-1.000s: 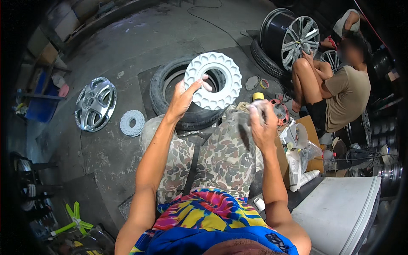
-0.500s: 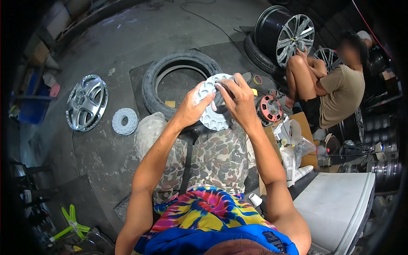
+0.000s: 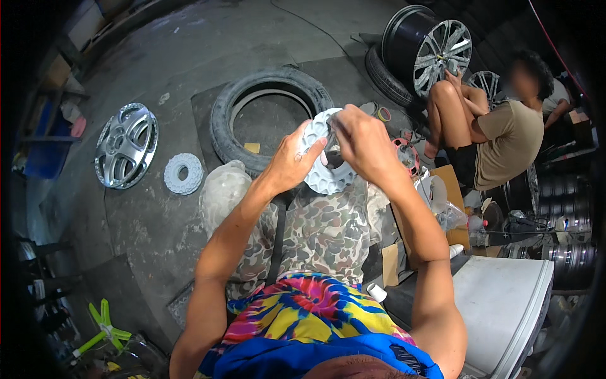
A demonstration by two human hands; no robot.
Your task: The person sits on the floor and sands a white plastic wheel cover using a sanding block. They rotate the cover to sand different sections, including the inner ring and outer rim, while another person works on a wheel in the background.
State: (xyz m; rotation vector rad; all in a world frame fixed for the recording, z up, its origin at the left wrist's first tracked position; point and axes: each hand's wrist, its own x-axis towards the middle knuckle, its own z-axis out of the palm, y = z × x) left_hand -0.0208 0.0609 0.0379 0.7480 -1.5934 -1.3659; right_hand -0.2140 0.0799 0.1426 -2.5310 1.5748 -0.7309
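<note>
Above my lap, my left hand (image 3: 293,156) grips a light grey ring-shaped part (image 3: 331,179) with scalloped hollows round its face and a hole in the middle. Its thumb lies across the face, the fingers behind the rim. My right hand (image 3: 365,140) is closed over the ring's upper right side, fingers bent and pressed against it. Motion smears those fingertips, and what they pinch is hidden. A matching pale grey ring (image 3: 184,174) lies on the floor to the left, beside a silver wheel face (image 3: 127,146) with wide spokes.
A tyre (image 3: 221,120) lies flat just ahead. A cardboard box (image 3: 453,181) with clutter and a white panel (image 3: 499,303) stand at my right. Further right a person (image 3: 508,142) sits working on a large spoked wheel (image 3: 442,57). A green star-shaped stand (image 3: 107,330) is at lower left.
My right hand has shifted a little right and down over the ring, covering its upper right side. The dark grey piece seen under its fingers earlier is now hidden. The left hand keeps its hold.
</note>
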